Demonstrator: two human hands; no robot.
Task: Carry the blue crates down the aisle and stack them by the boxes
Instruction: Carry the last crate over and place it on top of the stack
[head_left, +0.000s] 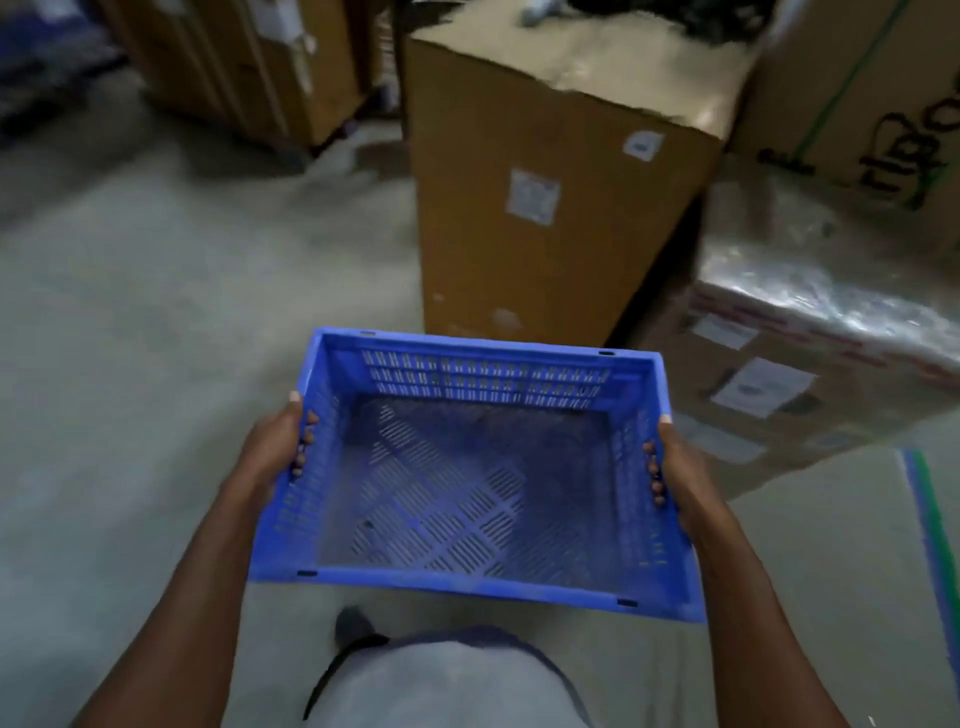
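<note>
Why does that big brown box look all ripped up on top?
The tall cardboard box straight ahead has a torn, ragged top edge, with the brown outer layer peeled back to paler paper. The blue crate, held by the left hand and right hand, looks whole and empty.

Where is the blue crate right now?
In the head view the blue crate is low in the middle, held off the floor between the left hand and right hand, just in front of the tall cardboard box.
</note>
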